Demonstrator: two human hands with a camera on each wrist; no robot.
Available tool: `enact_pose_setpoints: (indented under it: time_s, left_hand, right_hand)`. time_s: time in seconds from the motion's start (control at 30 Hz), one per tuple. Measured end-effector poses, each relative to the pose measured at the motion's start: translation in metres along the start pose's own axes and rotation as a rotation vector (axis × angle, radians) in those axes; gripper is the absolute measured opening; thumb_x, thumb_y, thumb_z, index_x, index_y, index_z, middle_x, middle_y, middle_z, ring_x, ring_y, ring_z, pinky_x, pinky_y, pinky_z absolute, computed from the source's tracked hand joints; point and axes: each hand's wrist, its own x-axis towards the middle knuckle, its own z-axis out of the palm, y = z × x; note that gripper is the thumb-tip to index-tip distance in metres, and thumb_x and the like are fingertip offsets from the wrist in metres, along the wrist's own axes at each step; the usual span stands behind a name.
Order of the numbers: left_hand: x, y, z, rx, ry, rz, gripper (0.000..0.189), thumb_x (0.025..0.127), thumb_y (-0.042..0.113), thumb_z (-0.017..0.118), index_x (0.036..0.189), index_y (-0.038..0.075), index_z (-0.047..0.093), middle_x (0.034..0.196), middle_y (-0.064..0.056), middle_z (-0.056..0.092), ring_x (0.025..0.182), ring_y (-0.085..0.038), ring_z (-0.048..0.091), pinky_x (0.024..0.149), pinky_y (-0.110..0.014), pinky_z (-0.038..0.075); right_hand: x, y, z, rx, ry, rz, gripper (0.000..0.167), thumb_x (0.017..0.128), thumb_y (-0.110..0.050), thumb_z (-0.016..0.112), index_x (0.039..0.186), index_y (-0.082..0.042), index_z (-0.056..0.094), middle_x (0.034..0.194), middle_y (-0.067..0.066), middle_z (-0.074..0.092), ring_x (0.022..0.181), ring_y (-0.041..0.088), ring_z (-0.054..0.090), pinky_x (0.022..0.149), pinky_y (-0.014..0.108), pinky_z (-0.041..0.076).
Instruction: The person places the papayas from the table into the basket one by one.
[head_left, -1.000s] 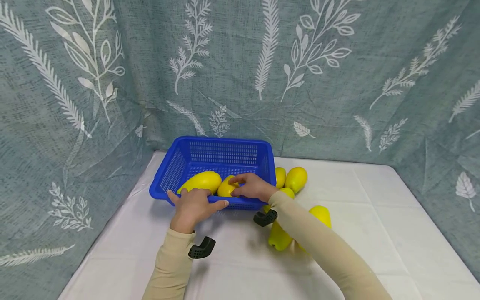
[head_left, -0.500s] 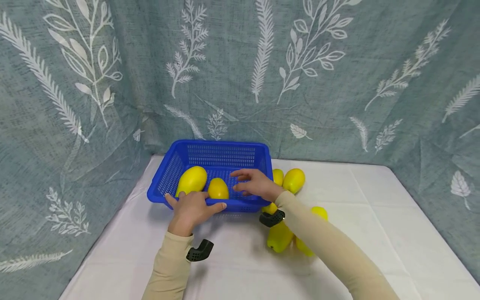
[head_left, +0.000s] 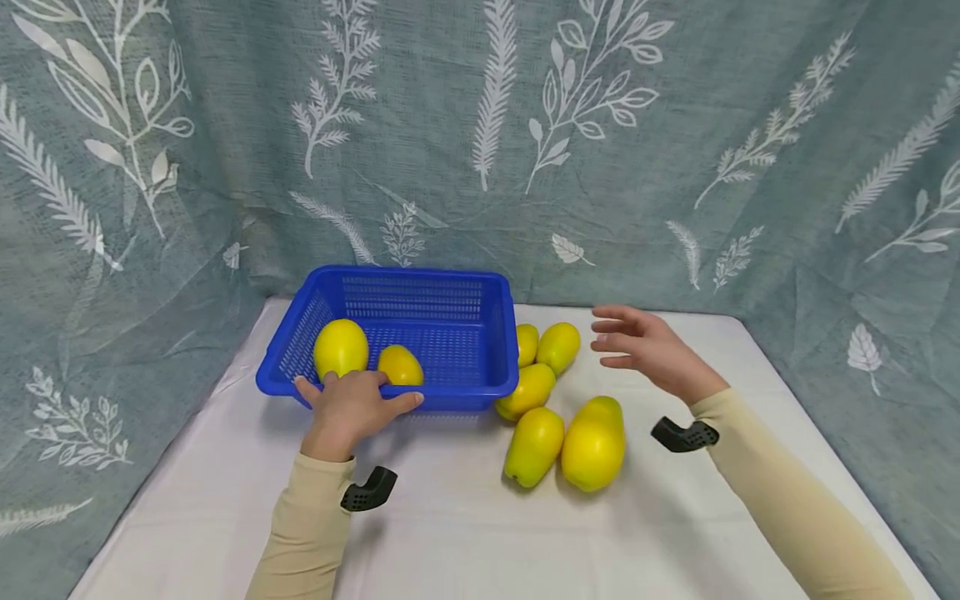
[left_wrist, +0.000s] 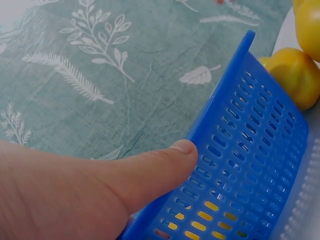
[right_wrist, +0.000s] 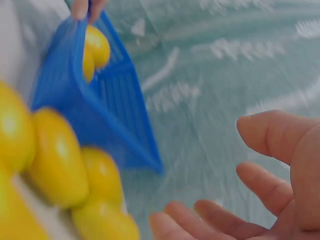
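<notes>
A blue slotted plastic basket (head_left: 457, 393) stands on the table, two yellow fruits inside: a larger one (head_left: 341, 346) at its left and a smaller one (head_left: 400, 365) beside it. My left hand (head_left: 348, 412) grips the basket's near rim, thumb along the outside and fingertips over the edge; the left wrist view shows the thumb (left_wrist: 160, 167) at the rim. Held in the air right of the loose fruit, my right hand (head_left: 645, 346) has its fingers spread and nothing in them. Nearest it are a pear-shaped yellow fruit (head_left: 592, 444) and a mango-like one (head_left: 558, 347).
More mango-like fruits lie right of the basket, including one (head_left: 527, 392) by its corner and a greenish-yellow one (head_left: 534, 447) in front. A white cloth covers the table (head_left: 465, 533). Behind it hangs a green leaf-patterned curtain (head_left: 420, 125).
My right hand has come out of the basket and moved right, past the loose fruit. The larger fruit in the basket has turned more upright. My left hand has stayed on the rim.
</notes>
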Motion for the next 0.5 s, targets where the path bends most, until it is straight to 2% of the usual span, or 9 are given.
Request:
enact_pose_setpoints:
  time_s: [0.07, 0.17, 0.27, 0.33, 0.5]
  left_hand:
    - [0.001, -0.001, 0.0, 0.003, -0.003, 0.003, 0.078, 0.089, 0.068, 0.062, 0.132, 0.002, 0.066, 0.129, -0.024, 0.068, 0.126, -0.067, 0.043, 0.105, -0.089, 0.0]
    - [0.002, -0.002, 0.001, 0.001, -0.008, 0.002, 0.079, 0.09, 0.067, 0.062, 0.134, 0.001, 0.064, 0.133, -0.026, 0.065, 0.127, -0.068, 0.042, 0.105, -0.089, -0.001]
    - [0.002, -0.002, 0.001, -0.001, -0.012, 0.005, 0.08, 0.091, 0.065, 0.061, 0.137, 0.0, 0.062, 0.135, -0.028, 0.063, 0.128, -0.069, 0.041, 0.105, -0.089, -0.001]
    - [0.002, -0.001, 0.001, 0.003, -0.014, 0.008, 0.081, 0.091, 0.065, 0.061, 0.139, 0.0, 0.06, 0.136, -0.029, 0.062, 0.128, -0.069, 0.041, 0.105, -0.089, -0.001]
    - [0.003, 0.001, 0.001, 0.015, -0.02, 0.014, 0.084, 0.09, 0.068, 0.059, 0.141, 0.001, 0.059, 0.138, -0.031, 0.06, 0.128, -0.071, 0.04, 0.104, -0.09, 0.0]
  right_hand:
    - [-0.014, 0.012, -0.011, 0.013, 0.037, 0.019, 0.063, 0.106, -0.02, 0.054, 0.16, -0.005, 0.026, 0.161, 0.026, 0.033, 0.137, 0.04, 0.052, 0.105, 0.04, 0.055]
    - [-0.032, 0.032, -0.022, 0.039, 0.083, 0.039, 0.065, 0.106, -0.021, 0.054, 0.161, -0.005, 0.023, 0.16, 0.028, 0.032, 0.124, 0.023, 0.06, 0.099, 0.032, 0.058]
    - [-0.046, 0.051, -0.026, 0.063, 0.117, 0.046, 0.066, 0.107, -0.023, 0.053, 0.161, -0.004, 0.021, 0.161, 0.029, 0.029, 0.113, 0.008, 0.062, 0.095, 0.03, 0.059]
    - [-0.054, 0.062, -0.026, 0.073, 0.143, 0.056, 0.067, 0.107, -0.024, 0.052, 0.161, -0.004, 0.019, 0.161, 0.029, 0.028, 0.11, 0.005, 0.062, 0.093, 0.03, 0.06]
    - [-0.066, 0.081, -0.021, 0.1, 0.19, 0.094, 0.068, 0.107, -0.024, 0.052, 0.162, -0.005, 0.017, 0.162, 0.031, 0.025, 0.112, 0.007, 0.062, 0.093, 0.031, 0.06]
